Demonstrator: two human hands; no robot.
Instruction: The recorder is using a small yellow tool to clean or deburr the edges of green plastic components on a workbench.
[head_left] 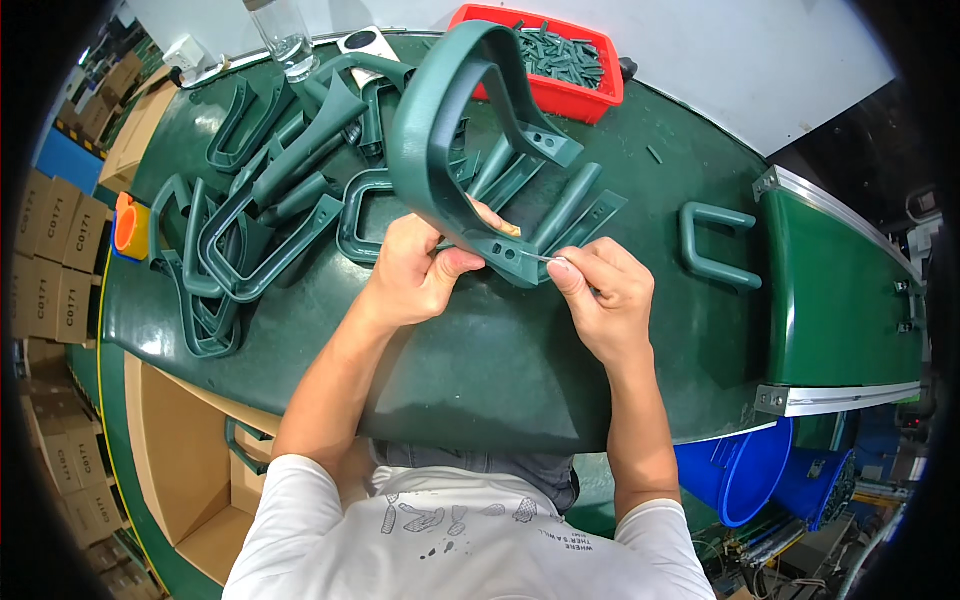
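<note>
Two hands (410, 272), one red bin (572, 103), one clear cup (288, 45), perhaps a dozen-odd green handles (415, 140)

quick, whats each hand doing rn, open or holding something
Left hand: closed, holding the end of a curved green handle.
Right hand: closed, pinching a thin light-coloured rod against the handle's holed end.

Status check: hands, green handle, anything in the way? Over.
Left hand gripping U-shaped green handle. Right hand pinching thin rod at handle's holed end. Loose handles beyond and left, seemingly not blocking the rod.
</note>
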